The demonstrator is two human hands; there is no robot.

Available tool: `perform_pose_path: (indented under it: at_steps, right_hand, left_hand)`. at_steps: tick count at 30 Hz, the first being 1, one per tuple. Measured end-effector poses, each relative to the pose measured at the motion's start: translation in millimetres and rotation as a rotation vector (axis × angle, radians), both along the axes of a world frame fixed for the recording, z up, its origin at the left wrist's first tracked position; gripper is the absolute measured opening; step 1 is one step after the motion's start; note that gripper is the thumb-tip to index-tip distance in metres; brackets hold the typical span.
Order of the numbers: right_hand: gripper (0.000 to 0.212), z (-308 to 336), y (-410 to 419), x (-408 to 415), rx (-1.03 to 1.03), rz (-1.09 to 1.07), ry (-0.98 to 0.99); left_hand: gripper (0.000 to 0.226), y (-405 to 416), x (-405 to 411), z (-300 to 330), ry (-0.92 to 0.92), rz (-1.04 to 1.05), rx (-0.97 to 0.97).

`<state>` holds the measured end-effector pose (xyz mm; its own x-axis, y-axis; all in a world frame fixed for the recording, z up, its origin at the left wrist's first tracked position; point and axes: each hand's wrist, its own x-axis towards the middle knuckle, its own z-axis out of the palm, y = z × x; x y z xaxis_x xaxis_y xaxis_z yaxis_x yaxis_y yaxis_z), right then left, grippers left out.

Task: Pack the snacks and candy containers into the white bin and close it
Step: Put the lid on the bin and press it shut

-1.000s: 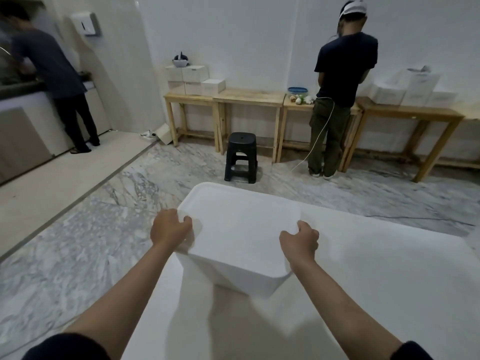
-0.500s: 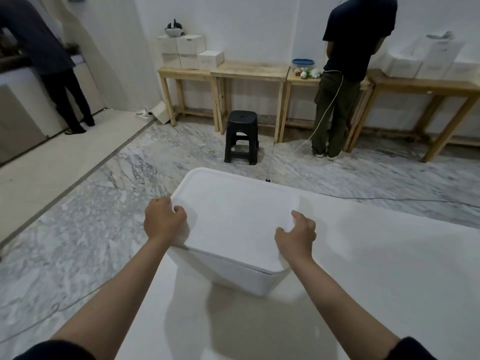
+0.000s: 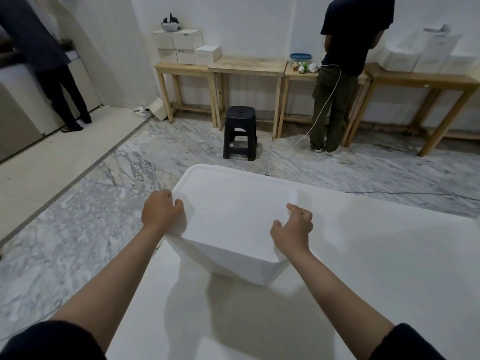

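Observation:
The white bin (image 3: 249, 266) stands on the white table (image 3: 376, 281) with its white lid (image 3: 233, 206) lying flat over the top. My left hand (image 3: 161, 213) is curled over the lid's left edge, fingers bent onto it. My right hand (image 3: 293, 227) rests at the lid's right edge with fingers bent and slightly spread, thumb on the lid surface. No snacks or candy containers are in view; the bin's inside is hidden by the lid.
The table's left edge runs close beside the bin, with marble floor below. Beyond stand a black stool (image 3: 239, 132), wooden benches (image 3: 246, 66) with white boxes, a person (image 3: 342, 74) at the benches, and another person (image 3: 46, 61) at the far left.
My head has tilted down a little, so the scene has shifted up in the frame. My right hand's fingers have loosened and spread at the lid's edge. The left hand stays on the lid.

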<state>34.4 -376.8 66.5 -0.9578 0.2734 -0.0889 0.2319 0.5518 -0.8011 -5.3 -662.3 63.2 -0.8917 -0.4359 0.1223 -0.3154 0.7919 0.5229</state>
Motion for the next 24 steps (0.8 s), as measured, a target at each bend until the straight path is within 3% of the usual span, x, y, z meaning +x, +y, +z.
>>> perform_pose_path:
  at_steps: [3, 6, 9, 11, 16, 24]
  right_hand:
    - [0.052, -2.6, -0.4, -1.1, 0.113, 0.063, -0.035]
    - [0.055, -10.5, -3.9, 3.9, 0.399, 0.137, -0.078]
    - [0.057, -15.3, -6.3, 6.5, 0.541, 0.219, -0.066]
    - [0.061, -13.2, -4.8, -1.5, 0.569, 0.269, -0.075]
    - [0.075, -2.2, -1.4, -45.9, 0.603, 0.350, -0.057]
    - [0.079, -11.9, -0.5, -64.3, 0.641, 0.391, -0.130]
  left_hand:
    - [0.024, 3.2, 0.5, -1.2, -0.055, -0.015, -0.059]
    - [0.042, 9.3, 8.3, -9.6, -0.088, -0.034, -0.150]
    - [0.041, 15.3, 10.0, -11.2, -0.109, -0.039, -0.259]
    - [0.042, 18.9, 1.8, -6.3, -0.128, -0.073, -0.320]
    - [0.085, 34.7, -27.2, -0.5, -0.217, -0.390, -0.297]
    - [0.094, 37.3, -45.6, -13.8, -0.239, -0.465, -0.336]
